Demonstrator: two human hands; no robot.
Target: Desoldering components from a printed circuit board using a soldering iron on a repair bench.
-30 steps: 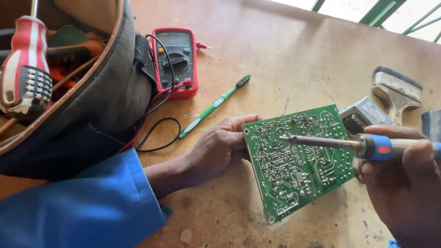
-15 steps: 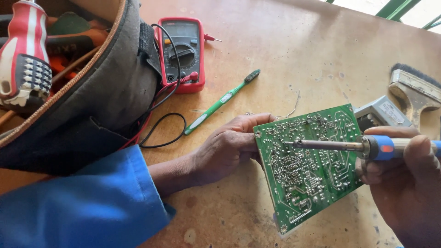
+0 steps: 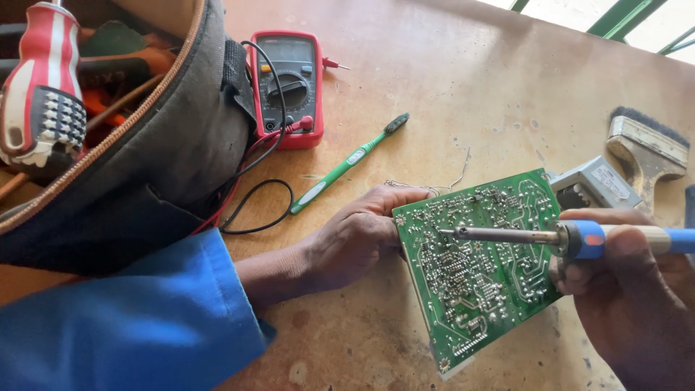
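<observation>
Right hand (image 3: 637,304) is wrapped around the blue handle of a soldering iron (image 3: 579,237), fingers closed tight on it, with the metal tip pointing left and touching down around the middle of a green circuit board (image 3: 481,271). The board sits solder side up, tilted a bit, right in the near-middle of the wooden worktop (image 3: 434,87), between the two hands. Left hand (image 3: 355,235) comes in from the left in a blue sleeve (image 3: 130,318) and pinches the board's left edge, thumb and fingers shut on it.

Just past the board's far right corner there's a grey boxy part (image 3: 594,185), and further right a worn paintbrush (image 3: 644,141) lying flat. A thin bit of wire (image 3: 449,181) lies just beyond the left hand. Further out, a green pen-like tool (image 3: 347,163) lies at a diagonal, and past that a red multimeter (image 3: 289,87) with its leads curling back toward the near side. Far left is an open dark tool bag (image 3: 145,166) with a red and white screwdriver handle (image 3: 40,90) sticking out.
</observation>
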